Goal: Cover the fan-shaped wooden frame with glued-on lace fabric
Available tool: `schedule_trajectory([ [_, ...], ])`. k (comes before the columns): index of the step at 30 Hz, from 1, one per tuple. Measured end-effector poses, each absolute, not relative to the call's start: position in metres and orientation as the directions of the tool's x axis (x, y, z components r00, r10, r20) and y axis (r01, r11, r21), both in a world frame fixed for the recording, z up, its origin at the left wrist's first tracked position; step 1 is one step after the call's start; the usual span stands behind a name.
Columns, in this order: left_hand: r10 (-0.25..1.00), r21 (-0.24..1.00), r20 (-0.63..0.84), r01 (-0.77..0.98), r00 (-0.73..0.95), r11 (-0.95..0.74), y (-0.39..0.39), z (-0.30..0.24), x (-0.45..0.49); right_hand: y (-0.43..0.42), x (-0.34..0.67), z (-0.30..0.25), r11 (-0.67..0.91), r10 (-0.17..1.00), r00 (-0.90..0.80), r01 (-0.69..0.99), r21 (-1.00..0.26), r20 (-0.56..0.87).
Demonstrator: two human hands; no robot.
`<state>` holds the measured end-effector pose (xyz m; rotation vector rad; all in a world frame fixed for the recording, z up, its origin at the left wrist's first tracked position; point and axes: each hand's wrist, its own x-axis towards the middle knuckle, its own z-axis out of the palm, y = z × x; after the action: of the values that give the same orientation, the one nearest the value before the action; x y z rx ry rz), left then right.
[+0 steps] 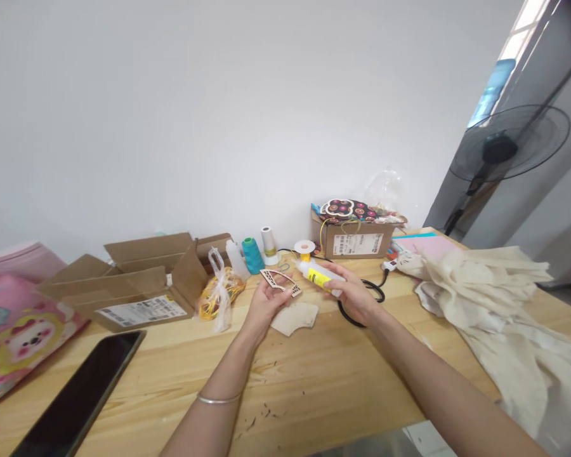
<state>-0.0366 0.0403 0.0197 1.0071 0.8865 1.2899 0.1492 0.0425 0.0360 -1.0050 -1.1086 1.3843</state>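
Note:
My left hand (266,301) pinches a thin, curved cut-out frame (269,277) with patterned openings at its ends. In my right hand (354,293) is a clear glue bottle (320,278) with a yellow label, tilted so its nozzle points left toward the frame. A gap separates the nozzle from the frame. Just below the two hands, a cream fabric piece (295,317) with a curved notch lies flat on the wooden table (314,374). Part of the frame is covered by my left fingers.
Behind my hands stand a teal thread cone (252,256), a white thread cone (268,242) and a white spool (304,247). Open cardboard box (137,285) and phone (83,390) are left. Box of fabrics (361,241), black cable (347,314) and cream cloth (476,298) are right.

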Motion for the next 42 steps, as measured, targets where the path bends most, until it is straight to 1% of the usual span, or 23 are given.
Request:
schedule_trajectory([
  [3,0.991,0.911,0.037,-0.413,0.125,0.018,0.04,0.018,-0.038,0.044,0.151,0.038,0.119,0.991,0.077,-0.14,-0.983,0.109],
  [5,0.991,0.892,0.048,-0.452,0.129,0.016,0.042,0.017,-0.039,0.045,0.153,0.039,0.147,0.977,0.167,-0.092,-0.985,0.13],
  [6,0.99,0.883,0.053,-0.469,0.127,0.013,0.042,0.016,-0.04,0.046,0.154,0.04,0.136,0.978,0.172,-0.101,-0.986,0.118],
  [8,0.99,0.864,0.064,-0.503,0.129,0.01,0.044,0.014,-0.041,0.045,0.156,0.043,0.102,0.988,0.128,-0.168,-0.981,0.081],
  [11,0.982,0.834,0.094,-0.551,0.163,0.012,0.044,0.013,-0.041,0.046,0.158,0.052,0.087,0.995,0.075,-0.275,-0.957,0.068],
  [15,0.968,0.809,0.131,-0.587,0.214,0.021,0.042,0.013,-0.041,0.055,0.156,0.068,0.114,0.984,0.169,-0.335,-0.935,0.059],
  [17,0.966,0.799,0.129,-0.6,0.225,0.033,0.041,0.014,-0.042,0.06,0.153,0.071,0.127,0.982,0.18,-0.421,-0.898,0.055],
  [20,0.964,0.783,0.124,-0.62,0.235,0.051,0.039,0.015,-0.043,0.065,0.146,0.066,0.14,0.987,0.142,-0.573,-0.808,0.07],
  [22,0.96,0.773,0.119,-0.631,0.252,0.07,0.039,0.015,-0.045,0.064,0.143,0.058,0.126,0.99,0.131,-0.623,-0.772,0.055],
  [27,0.96,0.73,0.098,-0.674,0.263,0.11,0.04,0.014,-0.047,0.054,0.13,0.041,0.106,0.993,0.111,-0.654,-0.749,0.044],
  [29,0.965,0.72,0.08,-0.684,0.249,0.117,0.04,0.013,-0.045,0.05,0.121,0.035,0.012,0.998,0.052,-0.702,-0.712,-0.034],
  [31,0.965,0.712,0.069,-0.69,0.251,0.129,0.039,0.014,-0.042,0.047,0.11,0.029,-0.107,0.993,-0.05,-0.732,-0.673,-0.104],
  [34,0.962,0.69,0.062,-0.708,0.264,0.15,0.037,0.015,-0.038,0.044,0.1,0.021,-0.196,0.981,-0.149,-0.731,-0.654,-0.128],
  [38,0.971,0.685,0.022,-0.711,0.238,0.159,0.037,0.014,-0.031,0.043,0.099,0.018,-0.177,0.984,-0.138,-0.754,-0.633,-0.11],
  [42,0.985,0.691,0.042,-0.717,0.169,0.094,0.04,0.012,-0.026,0.042,0.1,0.019,-0.192,0.98,-0.187,-0.768,-0.612,-0.072],
])
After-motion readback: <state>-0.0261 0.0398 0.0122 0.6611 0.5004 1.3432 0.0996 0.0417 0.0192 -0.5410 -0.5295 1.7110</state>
